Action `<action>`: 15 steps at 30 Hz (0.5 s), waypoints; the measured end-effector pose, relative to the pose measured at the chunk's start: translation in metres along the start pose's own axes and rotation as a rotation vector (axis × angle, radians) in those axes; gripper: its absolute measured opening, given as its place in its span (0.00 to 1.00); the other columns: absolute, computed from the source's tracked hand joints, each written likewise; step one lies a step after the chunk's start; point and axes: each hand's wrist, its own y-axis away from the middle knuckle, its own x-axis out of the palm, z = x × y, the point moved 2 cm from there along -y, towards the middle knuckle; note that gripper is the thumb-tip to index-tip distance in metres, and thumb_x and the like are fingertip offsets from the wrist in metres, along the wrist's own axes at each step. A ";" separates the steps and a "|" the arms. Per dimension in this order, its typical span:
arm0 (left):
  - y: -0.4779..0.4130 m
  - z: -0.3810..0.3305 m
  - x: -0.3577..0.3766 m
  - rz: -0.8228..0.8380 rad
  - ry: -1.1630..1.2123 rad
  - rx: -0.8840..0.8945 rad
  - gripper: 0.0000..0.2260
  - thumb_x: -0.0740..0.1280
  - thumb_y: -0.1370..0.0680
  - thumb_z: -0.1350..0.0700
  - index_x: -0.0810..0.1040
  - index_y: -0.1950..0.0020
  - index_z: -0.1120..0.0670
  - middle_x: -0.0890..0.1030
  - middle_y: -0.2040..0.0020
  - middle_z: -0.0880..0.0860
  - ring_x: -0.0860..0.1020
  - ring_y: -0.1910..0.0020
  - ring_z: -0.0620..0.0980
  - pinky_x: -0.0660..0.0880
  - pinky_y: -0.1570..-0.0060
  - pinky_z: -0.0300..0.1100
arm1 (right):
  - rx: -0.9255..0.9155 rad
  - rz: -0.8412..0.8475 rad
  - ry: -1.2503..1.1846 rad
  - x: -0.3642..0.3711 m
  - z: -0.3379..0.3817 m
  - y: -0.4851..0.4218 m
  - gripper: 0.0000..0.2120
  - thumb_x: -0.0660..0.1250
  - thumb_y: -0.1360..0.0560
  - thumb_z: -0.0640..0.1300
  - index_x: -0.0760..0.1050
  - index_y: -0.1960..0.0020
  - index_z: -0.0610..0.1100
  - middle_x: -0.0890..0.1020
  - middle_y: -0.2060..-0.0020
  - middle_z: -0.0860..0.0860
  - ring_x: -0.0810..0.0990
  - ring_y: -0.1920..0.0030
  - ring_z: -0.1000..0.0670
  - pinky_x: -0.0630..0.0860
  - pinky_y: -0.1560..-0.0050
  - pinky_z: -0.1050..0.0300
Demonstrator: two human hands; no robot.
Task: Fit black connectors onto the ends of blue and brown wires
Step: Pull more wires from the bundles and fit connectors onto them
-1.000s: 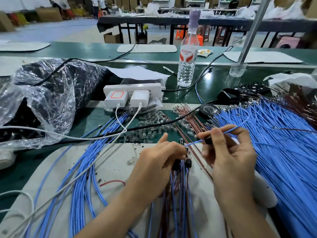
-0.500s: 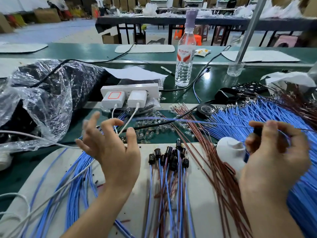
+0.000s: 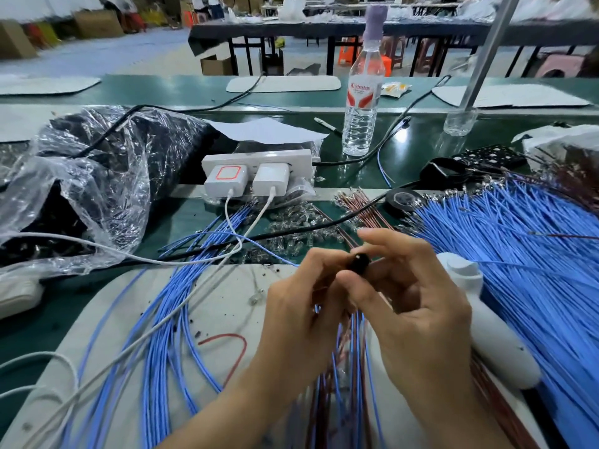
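**Black connector** (image 3: 359,263): near centre of the bench, held just above the grey mat (image 3: 210,303), on the near side of the heap of small glass bulbs (image 3: 291,226). It is a small, hard moulded part. I judge it light and likely to slip or roll out of my fingertips. Best hold is by the sides of the body, with the open end kept free.

**Blue wire** (image 3: 259,249): thin, limp and insulated. I expect it to buckle if pushed from far back, so I should grip close behind the tip.

**Right hand** (image 3: 418,306): thumb and forefinger pinch the connector by its sides, and the other fingers are half-curled.

**Left hand** (image 3: 304,306): fingers are curled, with the tips bunched against the connector's left side. They pinch the blue wire, which runs in from the left. My fingers hide the wire's tip, so I cannot tell whether it has entered.

**Below my wrists:** a bundle of blue and brown leads (image 3: 343,384), blurred.

**Right:** a big fan of loose blue wires (image 3: 518,270), with a white handheld device (image 3: 499,335) at its near edge.

**Far centre:** loose brown wires (image 3: 359,207).

**Far left:** a crumpled plastic bag (image 3: 97,189). To its right stands a power strip (image 3: 259,160) with two chargers plugged in, and a water bottle (image 3: 361,102) stands beyond.
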 end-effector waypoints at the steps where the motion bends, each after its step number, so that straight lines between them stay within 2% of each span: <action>1: 0.001 0.000 0.000 0.002 -0.005 0.001 0.03 0.60 0.21 0.54 0.73 0.50 0.48 0.81 0.62 0.46 0.77 0.68 0.40 0.73 0.69 0.34 | 0.046 -0.004 -0.032 0.001 -0.001 0.001 0.15 0.74 0.32 0.47 0.77 0.49 0.58 0.82 0.57 0.55 0.81 0.60 0.53 0.77 0.59 0.63; 4: 0.001 0.002 -0.001 0.001 -0.018 0.006 0.03 0.61 0.21 0.55 0.73 0.52 0.49 0.79 0.64 0.47 0.75 0.70 0.41 0.72 0.70 0.35 | 0.094 -0.001 -0.066 0.002 -0.005 0.002 0.12 0.75 0.34 0.46 0.77 0.54 0.57 0.82 0.62 0.54 0.82 0.63 0.53 0.77 0.60 0.64; 8: -0.002 0.004 -0.002 -0.031 -0.024 0.057 0.04 0.62 0.22 0.60 0.77 0.51 0.55 0.80 0.55 0.50 0.80 0.57 0.49 0.77 0.60 0.46 | 0.045 0.036 -0.116 0.003 -0.006 0.002 0.09 0.72 0.32 0.45 0.77 0.54 0.55 0.81 0.58 0.52 0.81 0.58 0.49 0.77 0.55 0.60; 10: -0.003 0.005 -0.003 -0.045 -0.037 0.077 0.04 0.62 0.22 0.61 0.77 0.51 0.58 0.79 0.53 0.50 0.79 0.55 0.48 0.77 0.58 0.45 | 0.030 0.044 -0.148 0.004 -0.006 0.002 0.10 0.72 0.31 0.42 0.77 0.54 0.54 0.82 0.57 0.52 0.81 0.58 0.50 0.76 0.54 0.63; 15: -0.004 0.005 -0.005 -0.054 -0.030 0.096 0.04 0.62 0.22 0.60 0.77 0.51 0.55 0.79 0.54 0.49 0.78 0.55 0.45 0.75 0.57 0.37 | 0.040 0.041 -0.192 0.004 -0.007 0.003 0.13 0.73 0.32 0.37 0.77 0.54 0.53 0.81 0.57 0.50 0.81 0.58 0.52 0.76 0.54 0.66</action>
